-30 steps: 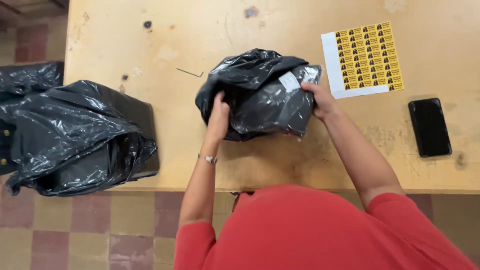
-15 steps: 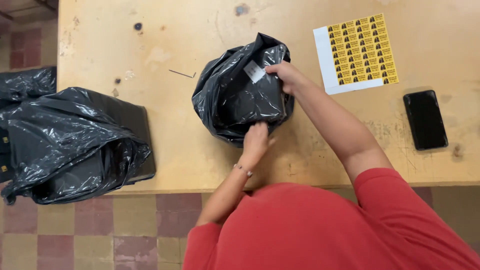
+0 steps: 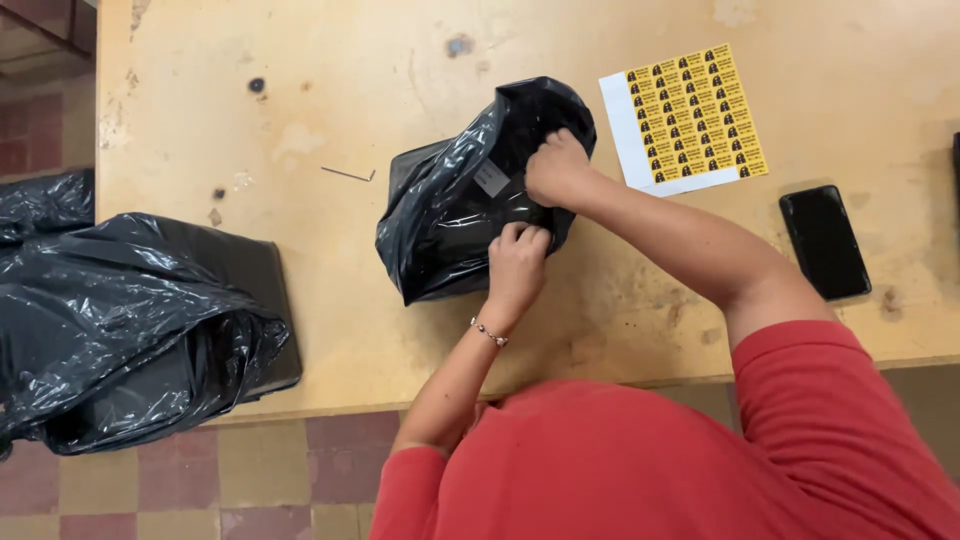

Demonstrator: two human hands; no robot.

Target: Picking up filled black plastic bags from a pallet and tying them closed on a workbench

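A glossy black plastic bag [image 3: 450,215] wrapped around a bulky item stands on the worn wooden table [image 3: 350,90] in front of me. It bears a small pale label. My left hand [image 3: 517,262] pinches the bag's plastic at its near right side. My right hand [image 3: 556,168] grips the bag's gathered top at the far right, fingers closed in the folds. A thin bracelet sits on my left wrist.
A sheet of yellow stickers [image 3: 690,115] lies on the table right of the bag. A black phone [image 3: 823,242] lies further right. A larger black bag over a dark flat item [image 3: 130,320] overhangs the table's left edge. A small bent wire [image 3: 348,175] lies left of the bag.
The bag has been turned and stood more upright. My left hand moved from the bag's left side to its near right side. My right hand shifted to the bag's top.
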